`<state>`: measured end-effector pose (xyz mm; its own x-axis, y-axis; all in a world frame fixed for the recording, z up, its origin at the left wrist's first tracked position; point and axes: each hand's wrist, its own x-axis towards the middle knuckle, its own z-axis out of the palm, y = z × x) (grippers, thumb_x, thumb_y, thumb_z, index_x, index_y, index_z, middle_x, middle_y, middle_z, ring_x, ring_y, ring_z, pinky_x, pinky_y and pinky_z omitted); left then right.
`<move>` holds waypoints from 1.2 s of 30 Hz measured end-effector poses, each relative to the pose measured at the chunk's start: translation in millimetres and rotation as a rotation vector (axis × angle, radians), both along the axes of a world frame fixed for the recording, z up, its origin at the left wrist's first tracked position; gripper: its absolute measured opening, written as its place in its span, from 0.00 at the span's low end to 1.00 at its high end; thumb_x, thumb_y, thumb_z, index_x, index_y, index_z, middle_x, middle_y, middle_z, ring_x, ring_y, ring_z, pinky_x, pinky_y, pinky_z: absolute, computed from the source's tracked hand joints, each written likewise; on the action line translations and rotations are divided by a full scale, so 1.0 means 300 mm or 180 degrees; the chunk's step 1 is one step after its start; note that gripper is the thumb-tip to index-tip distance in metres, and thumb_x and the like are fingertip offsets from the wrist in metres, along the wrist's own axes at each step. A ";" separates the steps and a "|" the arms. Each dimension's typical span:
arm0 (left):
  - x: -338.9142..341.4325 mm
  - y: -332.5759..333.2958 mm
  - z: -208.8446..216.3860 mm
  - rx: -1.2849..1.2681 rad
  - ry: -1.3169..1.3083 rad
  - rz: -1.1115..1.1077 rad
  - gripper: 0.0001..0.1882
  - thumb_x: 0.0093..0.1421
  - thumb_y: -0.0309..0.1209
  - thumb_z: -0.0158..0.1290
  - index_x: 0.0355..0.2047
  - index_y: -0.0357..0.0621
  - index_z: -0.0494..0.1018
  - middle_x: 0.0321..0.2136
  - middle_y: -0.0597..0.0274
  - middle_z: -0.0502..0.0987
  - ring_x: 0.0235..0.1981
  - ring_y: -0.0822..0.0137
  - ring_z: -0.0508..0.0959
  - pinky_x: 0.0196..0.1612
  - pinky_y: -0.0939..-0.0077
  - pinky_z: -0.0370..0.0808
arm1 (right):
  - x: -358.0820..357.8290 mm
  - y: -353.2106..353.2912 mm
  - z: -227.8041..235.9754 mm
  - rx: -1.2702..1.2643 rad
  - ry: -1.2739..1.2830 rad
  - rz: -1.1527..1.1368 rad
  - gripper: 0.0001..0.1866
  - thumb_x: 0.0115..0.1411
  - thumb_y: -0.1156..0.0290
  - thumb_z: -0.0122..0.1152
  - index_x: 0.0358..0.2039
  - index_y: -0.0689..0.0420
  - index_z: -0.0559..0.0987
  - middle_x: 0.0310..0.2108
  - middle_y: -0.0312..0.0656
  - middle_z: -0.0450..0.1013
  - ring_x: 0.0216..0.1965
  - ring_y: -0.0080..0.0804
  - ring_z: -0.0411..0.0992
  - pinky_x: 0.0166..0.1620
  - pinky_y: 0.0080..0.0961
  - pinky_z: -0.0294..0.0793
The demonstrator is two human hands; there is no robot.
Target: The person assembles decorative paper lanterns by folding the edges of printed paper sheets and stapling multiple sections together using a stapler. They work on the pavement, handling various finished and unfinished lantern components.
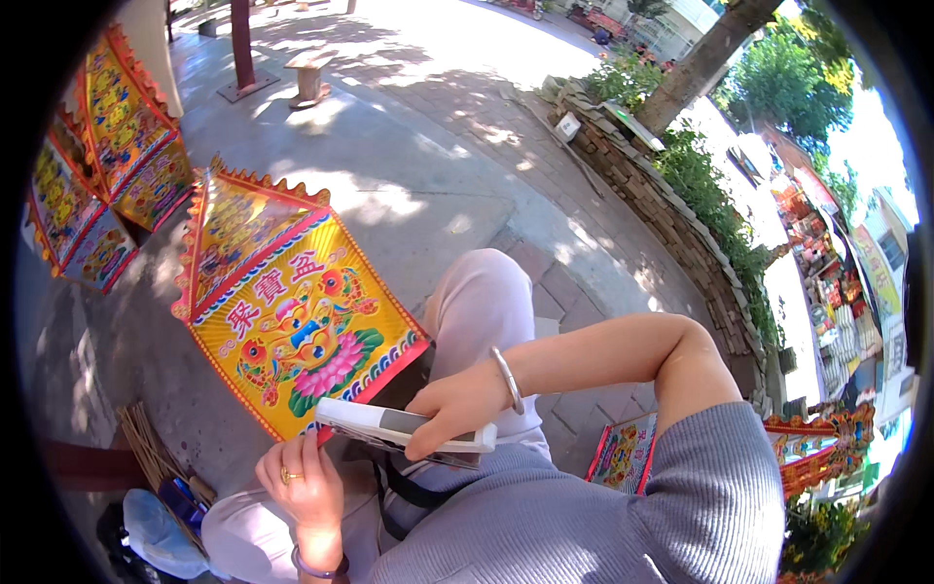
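My right hand (457,401) is wrapped around a long white-and-grey stapler (358,416), and a silver bangle circles that wrist. The stapler's front end lies over the red lower edge of a yellow printed paper box (282,302) with a scalloped, peaked top. The box leans in front of my knees and shows goldfish and a pink lotus. My left hand (304,479), with a gold ring, pinches the box's lower edge just below the stapler's front end. The stapler's underside is partly hidden.
Similar decorated paper boxes (131,136) stand at the far left; another printed panel (623,454) lies at my right. Thin sticks (154,450) and a light blue plastic bag (161,530) are at the lower left. A low brick planter wall (671,209) curves along the right.
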<state>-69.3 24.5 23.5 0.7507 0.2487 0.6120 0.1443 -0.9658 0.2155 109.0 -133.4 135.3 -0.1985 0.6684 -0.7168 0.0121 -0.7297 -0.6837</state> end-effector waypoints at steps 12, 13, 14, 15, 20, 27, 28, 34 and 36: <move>0.116 -0.105 -0.064 0.0451 0.0074 -0.0582 0.08 0.49 0.22 0.54 0.32 0.37 0.74 0.28 0.61 0.71 0.30 0.58 0.70 0.35 0.63 0.68 | 0.298 -0.277 0.094 0.1603 -0.0152 -0.3390 0.21 0.55 0.59 0.56 0.38 0.67 0.72 0.32 0.49 0.72 0.30 0.34 0.74 0.32 0.28 0.74; 0.127 -0.107 -0.067 0.0425 0.0049 -0.0658 0.08 0.49 0.22 0.55 0.31 0.36 0.74 0.27 0.60 0.71 0.30 0.58 0.70 0.34 0.64 0.68 | 0.346 -0.295 0.085 0.1678 -0.0218 -0.3582 0.21 0.55 0.59 0.55 0.37 0.67 0.71 0.31 0.49 0.72 0.30 0.34 0.74 0.31 0.30 0.75; 0.144 -0.111 -0.072 0.0383 0.0017 -0.0720 0.08 0.48 0.21 0.55 0.31 0.36 0.74 0.27 0.60 0.71 0.29 0.58 0.70 0.33 0.64 0.68 | 0.399 -0.314 0.071 0.1741 -0.0295 -0.3757 0.20 0.55 0.60 0.54 0.37 0.67 0.70 0.31 0.50 0.72 0.30 0.35 0.74 0.31 0.32 0.75; 0.153 -0.101 -0.077 0.0346 -0.0002 -0.0748 0.08 0.48 0.21 0.56 0.30 0.36 0.74 0.26 0.60 0.71 0.28 0.59 0.70 0.32 0.65 0.69 | 0.439 -0.311 0.062 0.1742 -0.0174 -0.3974 0.20 0.56 0.60 0.54 0.37 0.67 0.70 0.30 0.49 0.72 0.30 0.36 0.74 0.32 0.33 0.76; 0.153 -0.018 -0.039 0.0305 -0.0044 -0.0665 0.09 0.43 0.23 0.58 0.28 0.38 0.74 0.24 0.62 0.71 0.27 0.61 0.70 0.29 0.69 0.69 | 0.591 -0.268 0.024 0.1826 -0.0384 -0.3993 0.18 0.59 0.58 0.47 0.37 0.63 0.70 0.31 0.48 0.73 0.33 0.39 0.74 0.38 0.34 0.75; 0.098 0.027 -0.025 0.0323 -0.0021 -0.0778 0.10 0.40 0.29 0.50 0.25 0.38 0.70 0.24 0.63 0.68 0.29 0.65 0.70 0.33 0.73 0.69 | 0.912 -0.406 -0.550 0.1073 -0.2509 -0.3580 0.21 0.58 0.52 0.51 0.22 0.59 0.72 0.15 0.35 0.66 0.15 0.22 0.63 0.19 0.22 0.60; 0.111 0.019 -0.034 0.0370 -0.0013 -0.0881 0.09 0.40 0.29 0.50 0.23 0.38 0.69 0.25 0.63 0.68 0.30 0.65 0.70 0.33 0.73 0.69 | 1.029 -0.475 -0.694 0.0456 -0.3407 -0.3012 0.22 0.57 0.50 0.52 0.22 0.59 0.72 0.14 0.32 0.63 0.15 0.21 0.60 0.19 0.24 0.57; 0.088 -0.091 -0.128 0.0262 -0.0356 -0.0491 0.07 0.41 0.29 0.50 0.19 0.37 0.69 0.25 0.60 0.69 0.31 0.61 0.69 0.34 0.70 0.68 | 1.069 -0.422 -1.111 -0.1073 -0.3375 -0.1176 0.22 0.55 0.50 0.54 0.29 0.59 0.72 0.21 0.33 0.67 0.20 0.22 0.64 0.20 0.22 0.60; 0.108 -0.097 -0.111 0.0228 -0.0294 -0.0513 0.07 0.42 0.29 0.50 0.19 0.37 0.69 0.25 0.59 0.69 0.31 0.60 0.69 0.34 0.69 0.68 | 1.082 -0.392 -1.159 -0.1131 -0.3314 -0.1238 0.22 0.55 0.50 0.54 0.29 0.59 0.72 0.22 0.33 0.67 0.21 0.22 0.64 0.20 0.22 0.61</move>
<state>-36.8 -4.6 -9.8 0.7172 0.0831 0.6919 -0.0307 -0.9881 0.1505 433.6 -251.0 -212.4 0.7698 0.2836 -0.5718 0.1801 -0.9560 -0.2317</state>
